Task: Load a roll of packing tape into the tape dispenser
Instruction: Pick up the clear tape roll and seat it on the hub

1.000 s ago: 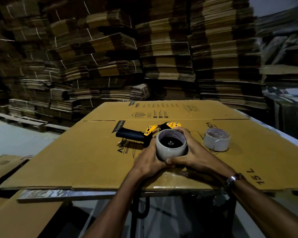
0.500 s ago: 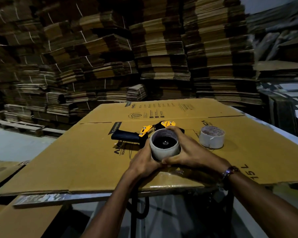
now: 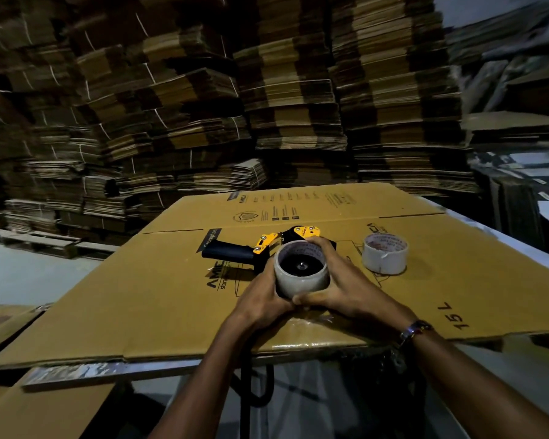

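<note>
We cup the tape roll (image 3: 301,274) between both hands, left hand (image 3: 262,297) and right hand (image 3: 346,286) fingers (image 3: 318,245) curled round it, seating it squarely on the tape dispenser (image 3: 260,248) lying on the worktop (image 3: 140,296).

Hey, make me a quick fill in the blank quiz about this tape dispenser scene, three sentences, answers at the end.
1. The tape roll on the dispenser is held by ____ hands, the left hand and the right hand.
2. The spare tape roll stands to the ____ of the dispenser.
3. Everything rests on a flattened ____ box.

Answers: both; right; cardboard
</note>
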